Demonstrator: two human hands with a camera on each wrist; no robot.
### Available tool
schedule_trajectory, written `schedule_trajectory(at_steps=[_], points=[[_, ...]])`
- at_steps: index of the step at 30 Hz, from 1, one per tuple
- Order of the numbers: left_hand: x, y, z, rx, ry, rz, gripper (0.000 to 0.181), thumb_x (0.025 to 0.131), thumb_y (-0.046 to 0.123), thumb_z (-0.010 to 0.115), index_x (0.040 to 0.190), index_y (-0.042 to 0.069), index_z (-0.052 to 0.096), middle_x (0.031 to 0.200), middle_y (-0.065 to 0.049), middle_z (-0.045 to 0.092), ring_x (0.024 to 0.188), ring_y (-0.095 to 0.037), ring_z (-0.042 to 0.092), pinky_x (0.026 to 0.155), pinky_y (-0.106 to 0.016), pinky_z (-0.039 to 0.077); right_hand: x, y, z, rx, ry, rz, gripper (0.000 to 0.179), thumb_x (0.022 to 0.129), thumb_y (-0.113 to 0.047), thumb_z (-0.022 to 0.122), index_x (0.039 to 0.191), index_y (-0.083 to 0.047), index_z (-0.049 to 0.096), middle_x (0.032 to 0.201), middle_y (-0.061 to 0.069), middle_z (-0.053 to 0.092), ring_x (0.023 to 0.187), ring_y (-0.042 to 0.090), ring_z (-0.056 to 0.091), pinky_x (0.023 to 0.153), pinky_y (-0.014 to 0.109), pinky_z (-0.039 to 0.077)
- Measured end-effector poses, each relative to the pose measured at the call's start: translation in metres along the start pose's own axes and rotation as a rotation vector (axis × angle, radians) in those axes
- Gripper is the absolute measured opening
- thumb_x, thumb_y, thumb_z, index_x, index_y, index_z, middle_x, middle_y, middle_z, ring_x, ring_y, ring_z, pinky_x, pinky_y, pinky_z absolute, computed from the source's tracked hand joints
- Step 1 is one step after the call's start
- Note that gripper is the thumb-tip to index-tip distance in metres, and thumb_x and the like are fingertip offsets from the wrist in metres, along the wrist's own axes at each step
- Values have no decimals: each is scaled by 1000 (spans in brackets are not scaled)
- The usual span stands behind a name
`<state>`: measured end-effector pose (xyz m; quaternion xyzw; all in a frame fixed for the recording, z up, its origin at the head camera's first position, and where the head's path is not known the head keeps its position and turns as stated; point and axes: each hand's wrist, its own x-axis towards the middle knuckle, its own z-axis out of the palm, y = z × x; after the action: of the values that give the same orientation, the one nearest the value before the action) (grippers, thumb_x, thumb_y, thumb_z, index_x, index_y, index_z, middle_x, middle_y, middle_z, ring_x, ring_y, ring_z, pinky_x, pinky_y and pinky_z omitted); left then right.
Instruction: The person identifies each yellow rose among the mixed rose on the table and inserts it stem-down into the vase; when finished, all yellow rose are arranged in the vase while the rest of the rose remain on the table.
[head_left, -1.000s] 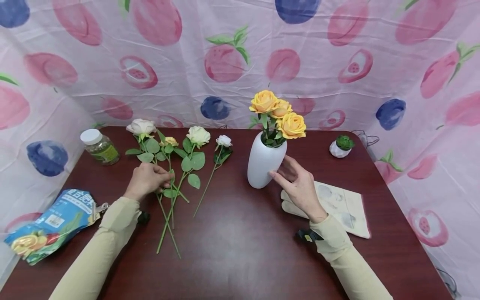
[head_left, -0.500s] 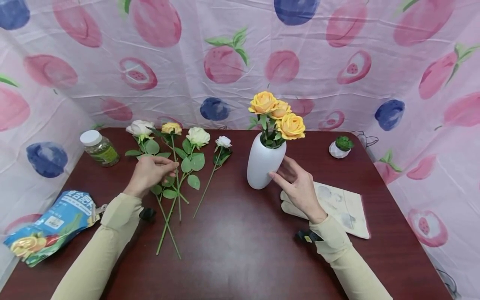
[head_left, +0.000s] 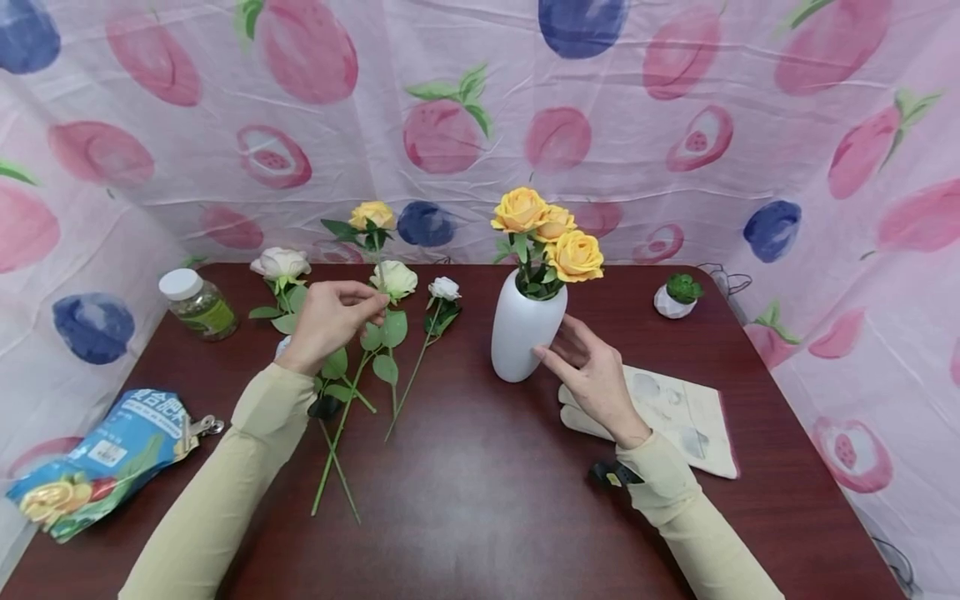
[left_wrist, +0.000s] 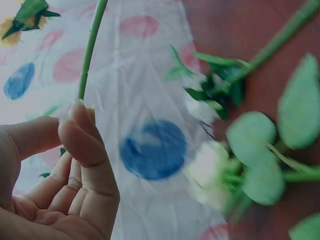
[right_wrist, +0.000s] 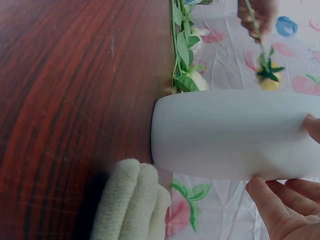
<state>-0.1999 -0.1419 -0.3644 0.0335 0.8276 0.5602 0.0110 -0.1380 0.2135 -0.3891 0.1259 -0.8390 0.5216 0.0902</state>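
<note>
My left hand [head_left: 337,321] pinches the green stem [left_wrist: 91,52] of a yellow rose [head_left: 372,215] between thumb and fingertips. Upright, the rose is lifted above the flowers on the table. A white vase [head_left: 527,333] stands on the table with several yellow roses [head_left: 576,254] in it. Thumb and fingers of my right hand [head_left: 596,379] hold the vase from its right side, as the right wrist view also shows. Below and around my left hand lie a pale pinkish rose [head_left: 281,265], a cream rose [head_left: 395,281] and a small white rose [head_left: 445,288]; my hand and sleeve partly hide their leaves and stems.
A lidded jar [head_left: 197,304] and a blue pouch with a metal clip [head_left: 105,458] are at the left. Cream gloves [head_left: 682,417] lie under and beyond my right wrist. A small potted succulent [head_left: 678,296] stands at the back right. A fruit-print cloth [head_left: 480,125] hangs behind the table.
My left hand has raised the yellow rose off the other flowers and carried it rightward, toward the vase. My right hand stays on the vase.
</note>
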Motion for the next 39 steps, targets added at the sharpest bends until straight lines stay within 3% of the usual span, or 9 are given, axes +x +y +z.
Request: schedule_trajectory(at_steps=[10, 17, 23, 29, 39], points=[[14, 47, 30, -158, 13, 136, 23, 95, 24, 76, 101, 2, 78, 74, -4, 74, 56, -13, 63, 55, -25, 54, -1, 0, 0, 8, -2, 2, 53, 94, -14, 77, 142, -5, 58, 138, 19, 64, 118, 33, 69, 94, 43, 58], [20, 65, 44, -215, 17, 226, 18, 95, 18, 76, 98, 1, 78, 70, -1, 72, 54, -13, 62, 55, -25, 54, 0, 15, 1, 7, 3, -7, 54, 93, -16, 78, 143, -8, 58, 138, 17, 65, 118, 31, 70, 93, 39, 59], [22, 77, 51, -260, 19, 271, 17, 95, 16, 76, 98, -1, 77, 72, -4, 73, 58, -12, 65, 55, -25, 54, -3, 0, -1, 12, -3, -1, 54, 93, -13, 78, 142, -4, 57, 137, 20, 64, 118, 33, 69, 93, 39, 58], [26, 92, 57, -319, 67, 329, 15, 94, 16, 77, 96, 1, 78, 71, -2, 73, 56, -15, 64, 54, -26, 54, -2, 1, -1, 14, 2, -13, 54, 93, -12, 78, 142, -4, 58, 137, 20, 65, 117, 34, 69, 93, 37, 59], [35, 119, 63, -530, 186, 417, 18, 93, 13, 77, 97, -5, 76, 75, -2, 73, 62, -16, 68, 57, -25, 55, -1, 1, -1, 26, 1, -24, 54, 93, -12, 78, 142, -5, 58, 137, 19, 65, 117, 33, 70, 93, 36, 59]])
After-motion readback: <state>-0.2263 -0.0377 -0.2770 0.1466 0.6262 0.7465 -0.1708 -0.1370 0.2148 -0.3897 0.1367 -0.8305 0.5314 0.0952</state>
